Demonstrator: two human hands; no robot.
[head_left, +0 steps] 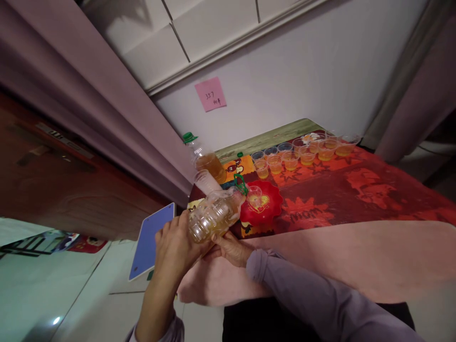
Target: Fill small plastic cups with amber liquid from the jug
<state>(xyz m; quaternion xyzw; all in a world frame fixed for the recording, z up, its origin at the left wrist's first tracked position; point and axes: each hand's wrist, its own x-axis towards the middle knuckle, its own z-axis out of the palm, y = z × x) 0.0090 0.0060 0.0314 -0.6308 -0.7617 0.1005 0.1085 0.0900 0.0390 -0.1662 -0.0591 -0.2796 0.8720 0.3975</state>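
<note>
A plain white wall rose beyond the hands, with a pink paper sticky note stuck to it and white panelled cabinets above. Left of the hands stood a dark reddish-brown wooden door in a mauve frame. Glossy pale floor tiles lay below, catching a small light glare.

Both hands round tilted bottle above cup

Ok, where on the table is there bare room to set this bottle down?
Free: the red cloth right of the red plate, in front of the row of filled cups. Crowded: the left end, with the second bottle, stacked cups and plate.
</note>
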